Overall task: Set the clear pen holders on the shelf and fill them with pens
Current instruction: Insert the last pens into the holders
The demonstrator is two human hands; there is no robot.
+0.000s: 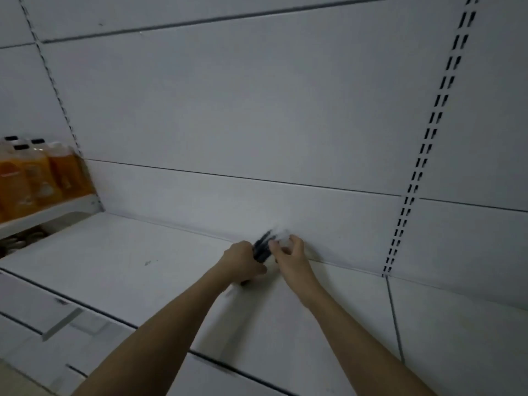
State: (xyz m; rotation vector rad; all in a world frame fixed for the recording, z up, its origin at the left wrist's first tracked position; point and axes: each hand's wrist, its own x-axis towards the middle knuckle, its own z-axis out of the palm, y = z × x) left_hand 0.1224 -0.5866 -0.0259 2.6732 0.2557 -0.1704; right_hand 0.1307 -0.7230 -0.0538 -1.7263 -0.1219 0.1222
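Observation:
Near the back of the white shelf (128,261), my left hand (241,262) grips a bundle of several dark pens (262,247), their tips pointing up and to the right. My right hand (290,257) is beside them, its fingers curled round a clear pen holder (284,237) that is blurred and hard to make out against the white back panel. The pens' upper ends reach toward the holder; whether any sit inside it is unclear. Both forearms stretch up from the bottom of the view.
Orange bottles (37,172) with dark caps stand on a higher shelf at the far left. A slotted upright (423,155) runs down the back panel at right. A lower shelf edge (65,318) lies at the lower left.

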